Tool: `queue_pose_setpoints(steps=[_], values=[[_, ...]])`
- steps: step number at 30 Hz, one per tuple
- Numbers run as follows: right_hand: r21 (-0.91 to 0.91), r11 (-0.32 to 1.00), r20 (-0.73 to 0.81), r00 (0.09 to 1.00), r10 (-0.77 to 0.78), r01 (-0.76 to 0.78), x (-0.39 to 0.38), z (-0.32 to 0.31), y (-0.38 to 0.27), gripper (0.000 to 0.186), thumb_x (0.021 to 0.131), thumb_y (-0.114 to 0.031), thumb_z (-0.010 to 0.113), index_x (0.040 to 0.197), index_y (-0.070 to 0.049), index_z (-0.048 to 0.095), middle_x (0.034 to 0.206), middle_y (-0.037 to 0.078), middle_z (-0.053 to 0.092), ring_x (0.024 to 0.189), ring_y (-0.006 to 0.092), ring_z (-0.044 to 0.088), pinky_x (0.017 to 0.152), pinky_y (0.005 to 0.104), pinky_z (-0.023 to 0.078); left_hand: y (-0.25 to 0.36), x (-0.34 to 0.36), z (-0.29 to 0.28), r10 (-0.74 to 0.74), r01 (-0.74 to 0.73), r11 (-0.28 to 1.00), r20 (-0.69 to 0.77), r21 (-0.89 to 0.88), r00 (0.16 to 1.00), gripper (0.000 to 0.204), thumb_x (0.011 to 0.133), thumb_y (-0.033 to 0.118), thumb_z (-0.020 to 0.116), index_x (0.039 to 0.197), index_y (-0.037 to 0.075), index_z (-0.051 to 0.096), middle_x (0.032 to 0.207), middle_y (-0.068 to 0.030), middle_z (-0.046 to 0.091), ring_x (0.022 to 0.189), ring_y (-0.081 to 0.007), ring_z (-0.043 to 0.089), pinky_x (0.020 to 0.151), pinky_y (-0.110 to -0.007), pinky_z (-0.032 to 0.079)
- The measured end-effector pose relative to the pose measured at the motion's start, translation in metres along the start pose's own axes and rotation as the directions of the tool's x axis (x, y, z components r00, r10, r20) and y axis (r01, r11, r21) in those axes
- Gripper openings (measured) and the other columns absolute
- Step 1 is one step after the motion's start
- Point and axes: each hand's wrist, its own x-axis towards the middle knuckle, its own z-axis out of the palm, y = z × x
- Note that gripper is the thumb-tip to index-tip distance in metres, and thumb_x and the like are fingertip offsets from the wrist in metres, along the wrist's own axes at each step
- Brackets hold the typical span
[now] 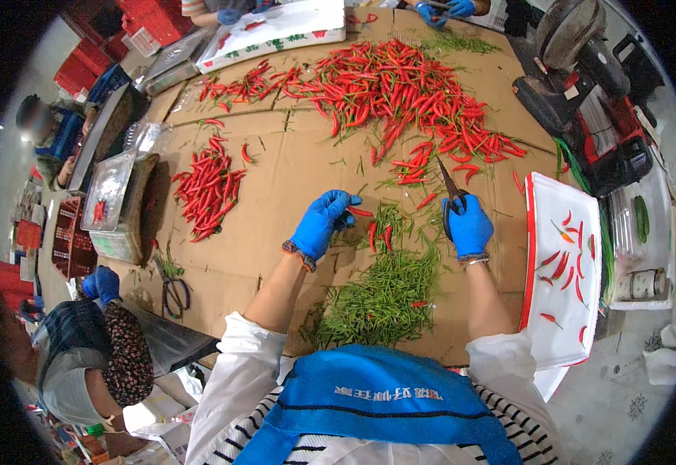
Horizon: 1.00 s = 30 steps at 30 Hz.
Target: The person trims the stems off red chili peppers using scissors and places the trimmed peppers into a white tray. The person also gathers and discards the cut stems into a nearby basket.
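Observation:
My left hand (321, 225), in a blue glove, is closed with a red chili pepper (360, 211) pinched at its fingertips. In my right hand (471, 226), also blue-gloved, is a pair of dark scissors (452, 186), its blades pointing away from me. Between my forearms lies a heap of cut green stems (377, 306). Two loose red chilies (388, 236) rest at its far end, just below my left fingertips. Beyond my hands spreads a large pile of red chilies with green stems (392, 85). A smaller pile of red chilies (208, 194) sits to the left.
A white foam tray (536, 325) with scattered chilies stands at the right edge of the cardboard-covered table (276, 170). At left, a co-worker's gloved hand (104, 285) is near another pair of scissors (175, 294) and clear-lidded boxes (113, 194). Other gloved hands work at the far side.

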Motion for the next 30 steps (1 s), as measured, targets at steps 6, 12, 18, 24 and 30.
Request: queue_pose_setpoints(steps=[6,12,18,24,30], values=[[0.068,0.997,0.040,0.999,0.032,-0.034,0.000,-0.002,0.000,0.034,0.076,-0.038,0.066,0.098,-0.012,0.061,0.081,0.012,0.065,0.071,0.0324,0.062,0.060,0.0417,0.047,0.017,-0.003,0.018,0.106,-0.112,0.660,0.055,0.743,0.993,0.021,0.088,0.030,0.054,0.090,0.010,0.061,0.077,-0.0067,0.065,0.059,-0.0157,0.059,0.053,-0.028,0.045],[0.051,0.998,0.075,0.997,0.031,-0.035,0.002,-0.004,-0.002,0.035,0.076,-0.037,0.065,0.099,-0.011,0.061,0.083,0.013,0.065,0.074,0.0337,0.062,0.061,0.0419,0.048,-0.015,0.008,0.037,0.020,-0.104,0.016,0.104,0.994,0.994,0.026,0.076,0.038,0.063,0.088,0.015,0.064,0.078,-0.0104,0.065,0.068,-0.0301,0.062,0.059,-0.041,0.049],[0.072,0.997,0.052,0.998,0.033,-0.036,0.001,-0.005,-0.001,0.036,0.075,-0.038,0.065,0.098,-0.011,0.061,0.083,0.014,0.065,0.074,0.0340,0.062,0.062,0.0419,0.048,-0.002,0.010,0.029,-0.032,-0.084,0.151,0.090,0.985,0.995,0.021,0.078,0.033,0.061,0.081,0.013,0.065,0.077,-0.0100,0.065,0.068,-0.0286,0.063,0.062,-0.039,0.050],[0.051,0.997,0.114,0.992,0.059,-0.065,0.003,-0.012,-0.006,0.036,0.075,-0.039,0.065,0.097,-0.011,0.061,0.082,0.013,0.065,0.071,0.0330,0.062,0.061,0.0408,0.048,0.006,0.001,0.049,0.085,-0.244,0.134,0.235,0.960,0.968,0.021,0.078,0.032,0.061,0.082,0.012,0.065,0.077,-0.0098,0.065,0.069,-0.0305,0.063,0.062,-0.040,0.049],[0.064,0.996,0.108,0.993,0.057,-0.064,0.004,-0.014,-0.006,0.036,0.074,-0.039,0.066,0.098,-0.012,0.062,0.081,0.011,0.065,0.072,0.0310,0.062,0.062,0.0399,0.049,-0.017,0.016,0.079,-0.033,-0.160,-0.123,0.157,0.980,0.987,0.028,0.077,0.035,0.059,0.078,0.007,0.062,0.076,-0.0166,0.064,0.071,-0.0336,0.062,0.061,-0.042,0.049]])
